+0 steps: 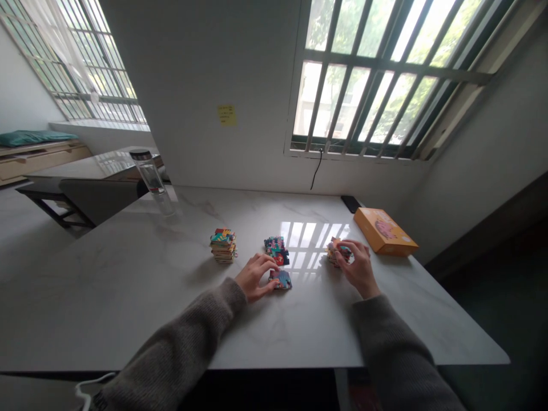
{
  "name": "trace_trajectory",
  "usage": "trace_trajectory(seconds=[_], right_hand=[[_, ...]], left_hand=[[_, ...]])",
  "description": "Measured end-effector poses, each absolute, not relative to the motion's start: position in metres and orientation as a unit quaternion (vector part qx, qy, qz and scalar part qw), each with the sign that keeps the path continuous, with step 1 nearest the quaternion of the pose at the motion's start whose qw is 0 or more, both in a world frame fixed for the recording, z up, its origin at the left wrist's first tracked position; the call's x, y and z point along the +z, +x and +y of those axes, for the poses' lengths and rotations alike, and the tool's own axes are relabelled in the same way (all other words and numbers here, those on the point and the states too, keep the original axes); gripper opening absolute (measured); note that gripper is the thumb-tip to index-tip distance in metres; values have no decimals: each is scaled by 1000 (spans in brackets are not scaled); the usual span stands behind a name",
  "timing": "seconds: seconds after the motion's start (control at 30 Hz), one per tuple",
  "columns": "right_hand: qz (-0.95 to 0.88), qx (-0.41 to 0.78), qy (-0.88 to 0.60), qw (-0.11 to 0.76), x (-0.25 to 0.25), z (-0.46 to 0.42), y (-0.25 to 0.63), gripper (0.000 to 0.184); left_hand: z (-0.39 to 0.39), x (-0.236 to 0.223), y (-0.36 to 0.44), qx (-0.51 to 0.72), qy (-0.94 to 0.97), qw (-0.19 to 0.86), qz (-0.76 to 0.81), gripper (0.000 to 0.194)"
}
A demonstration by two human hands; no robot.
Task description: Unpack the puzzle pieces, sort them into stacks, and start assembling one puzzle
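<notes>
From where I stand, little of the puzzle is laid out: a small patch of knobbed pieces (276,249), seemingly joined, lies about midway between the back and front edges of the marbled surface (149,308), with a separate flat piece (282,279) just in front of it, on the side toward the front edge. Far more sits piled up, in a tall left stack (223,246) nearer the surface's left edge and a right stack (331,257) toward its right edge, so I judge most pieces unplaced. The left hand (256,278) has thumb and forefinger parted at the left end of the separate piece; whether they grip it I cannot tell. The right hand (356,265) curls over the right stack, fingers bent at its top, and I cannot tell whether they hold a piece. An orange box (385,231) rests by the right edge.
</notes>
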State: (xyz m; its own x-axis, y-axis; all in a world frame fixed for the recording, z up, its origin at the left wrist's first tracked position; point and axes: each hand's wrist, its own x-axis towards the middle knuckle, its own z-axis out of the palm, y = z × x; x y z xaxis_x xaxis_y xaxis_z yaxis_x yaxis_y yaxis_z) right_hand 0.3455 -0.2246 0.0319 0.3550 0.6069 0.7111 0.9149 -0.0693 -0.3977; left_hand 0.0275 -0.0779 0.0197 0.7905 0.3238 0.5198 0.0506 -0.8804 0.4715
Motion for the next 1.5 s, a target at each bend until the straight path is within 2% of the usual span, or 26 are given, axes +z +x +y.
trace_trajectory(seconds=[0.43,0.6,0.83,0.93,1.07,1.13,1.37,1.5], right_hand=[[-525,-162,-742,384,25,-229,366,23],[-534,-215,-699,424,31,-228,324,19],[-720,-32,-596,354,23,-215,243,26],[-728,-6,-584,359,24,-215,237,29],[-740,14,-553,383,28,-215,234,47],[-749,14,-538,388,27,-214,231,51],[-747,0,-525,407,24,-210,224,39],[-728,-37,-550,407,28,-211,237,35]], left_hand=[[-73,14,26,295,926,210,109,24],[-71,8,29,266,934,209,111,35],[-71,10,29,258,936,214,107,28],[-70,12,27,276,932,216,95,26],[-69,13,26,320,920,217,71,22],[-70,13,27,332,917,213,66,20],[-75,16,28,356,906,222,61,23],[-72,16,26,357,902,231,77,39]])
